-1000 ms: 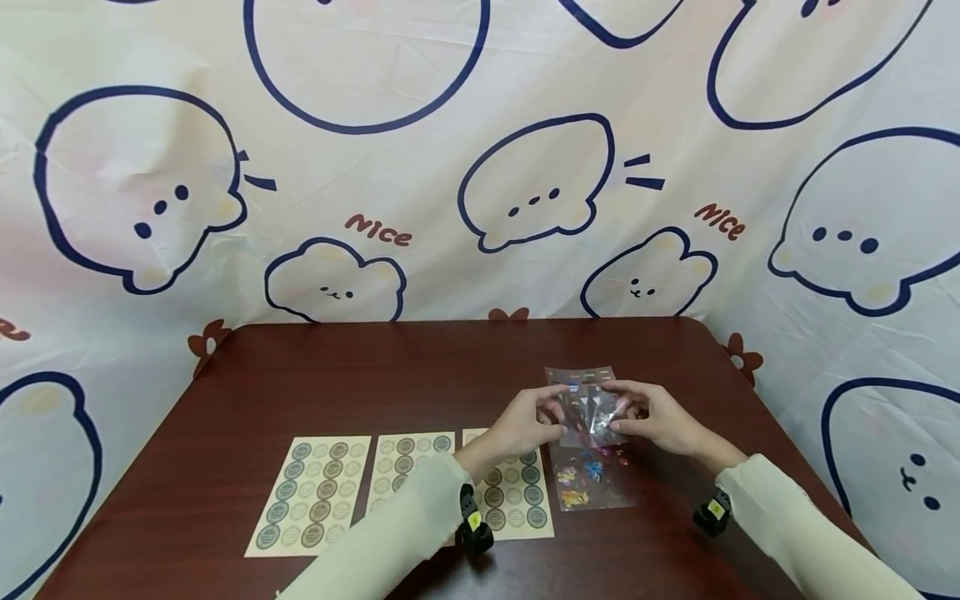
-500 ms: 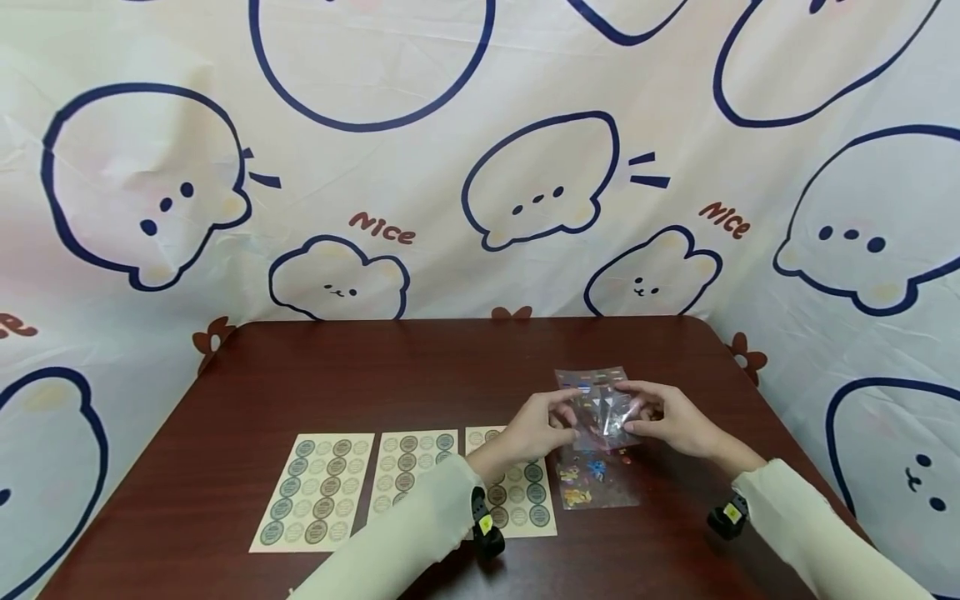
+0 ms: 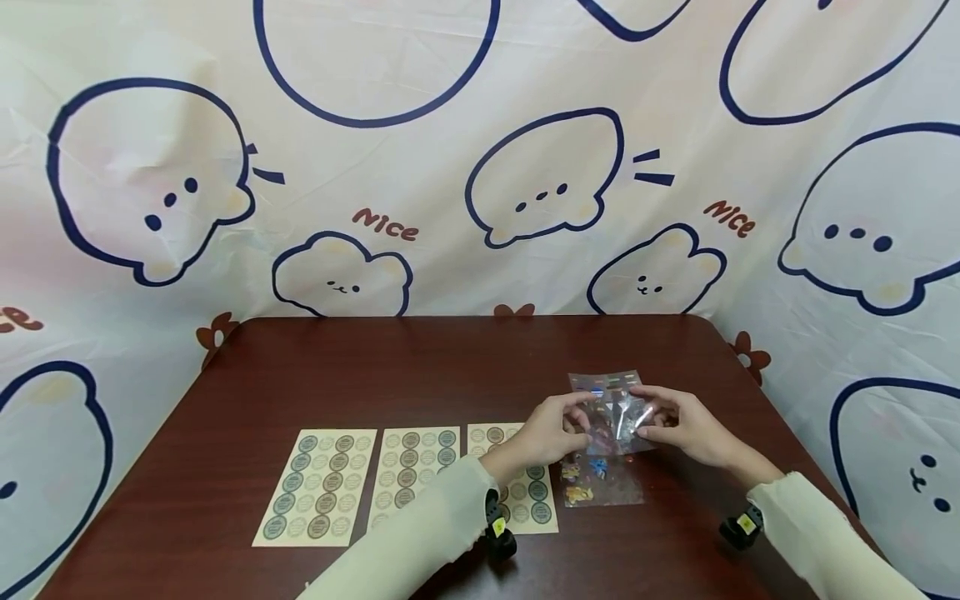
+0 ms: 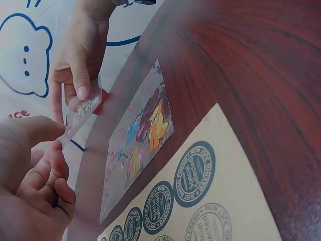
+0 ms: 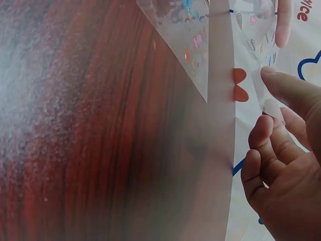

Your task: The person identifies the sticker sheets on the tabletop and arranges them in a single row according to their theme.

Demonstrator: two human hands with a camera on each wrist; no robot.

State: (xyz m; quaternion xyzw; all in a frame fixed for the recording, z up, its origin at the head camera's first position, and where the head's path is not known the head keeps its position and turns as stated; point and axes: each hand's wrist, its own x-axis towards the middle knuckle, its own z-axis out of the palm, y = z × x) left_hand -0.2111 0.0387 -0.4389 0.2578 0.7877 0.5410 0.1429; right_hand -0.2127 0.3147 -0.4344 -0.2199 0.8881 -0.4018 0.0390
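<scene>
Both hands hold a clear plastic sheet (image 3: 618, 421) with small coloured pictures, raised over the right part of the table. My left hand (image 3: 553, 429) pinches its left side between thumb and fingers. On the opposite side, my right hand (image 3: 690, 425) pinches it the same way, its thumb (image 5: 291, 90) in front in the right wrist view. The sheet bends and shines between them. Below lies a second clear sheet (image 4: 133, 145) with bright cartoon pony stickers, its far part hidden behind the held one in the head view.
Three cream sheets of round printed stickers lie in a row to the left: a left one (image 3: 303, 500), a middle one (image 3: 393, 475) and a right one (image 3: 551, 521) partly under the left forearm. A cartoon-printed cloth (image 3: 435, 175) hangs behind the brown table (image 3: 375, 367).
Both hands have shifted a little to the right, carrying the held sheet along over the lying one. The head view has drifted slightly.
</scene>
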